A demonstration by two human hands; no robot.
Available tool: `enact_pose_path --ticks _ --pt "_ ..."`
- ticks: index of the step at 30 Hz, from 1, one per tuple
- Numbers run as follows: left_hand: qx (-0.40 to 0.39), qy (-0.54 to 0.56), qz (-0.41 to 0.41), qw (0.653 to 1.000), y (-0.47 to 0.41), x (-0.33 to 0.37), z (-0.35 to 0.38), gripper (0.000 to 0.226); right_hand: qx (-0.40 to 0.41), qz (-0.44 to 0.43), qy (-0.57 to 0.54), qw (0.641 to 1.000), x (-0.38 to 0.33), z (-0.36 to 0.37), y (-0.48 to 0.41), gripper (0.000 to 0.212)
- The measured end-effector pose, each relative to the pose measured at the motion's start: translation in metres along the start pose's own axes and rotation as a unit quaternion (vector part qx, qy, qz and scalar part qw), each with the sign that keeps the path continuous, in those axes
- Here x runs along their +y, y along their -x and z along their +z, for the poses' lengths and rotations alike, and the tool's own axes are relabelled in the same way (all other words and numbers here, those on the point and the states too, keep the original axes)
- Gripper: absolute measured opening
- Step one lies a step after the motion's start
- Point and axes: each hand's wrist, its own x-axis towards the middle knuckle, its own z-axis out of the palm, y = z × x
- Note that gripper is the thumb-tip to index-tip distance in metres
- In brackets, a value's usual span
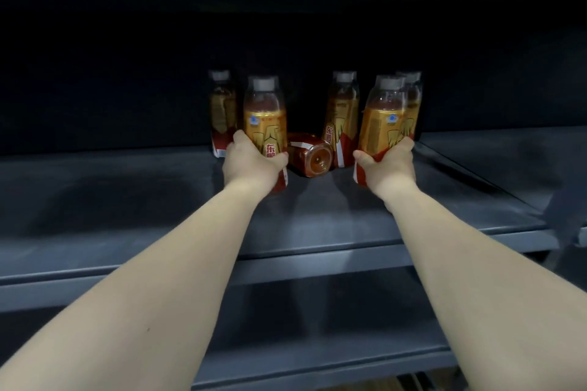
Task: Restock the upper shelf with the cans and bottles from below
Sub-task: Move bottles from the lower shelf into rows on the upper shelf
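Fingers wrapped low around the labels on both sides: the left hand [251, 162] grips the left bottle [266, 124], the right hand [389, 165] clasps the right bottle [382, 127], both upright on the shelf [127, 200]. Between them a fallen bottle [309, 154] lies base towards us. Three more bottles stand behind. These look full, so fairly heavy, with slick plastic sleeves; a low, firm grip around the body seems right, since the narrow capped tops offer less purchase.
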Motion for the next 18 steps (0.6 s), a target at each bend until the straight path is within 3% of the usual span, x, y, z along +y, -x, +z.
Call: enact_pose_path --ticks 9,18 --pt "-0.007 0.019 0.004 1.000 0.022 -0.013 -0.035 0.066 0.024 0.004 0.001 1.000 -0.009 -0.003 0.013 0.072" --pt "0.007 0.024 0.021 0.999 0.037 -0.018 -0.047 0.065 -0.015 -0.087 0.083 0.993 -0.026 0.017 0.071 0.079"
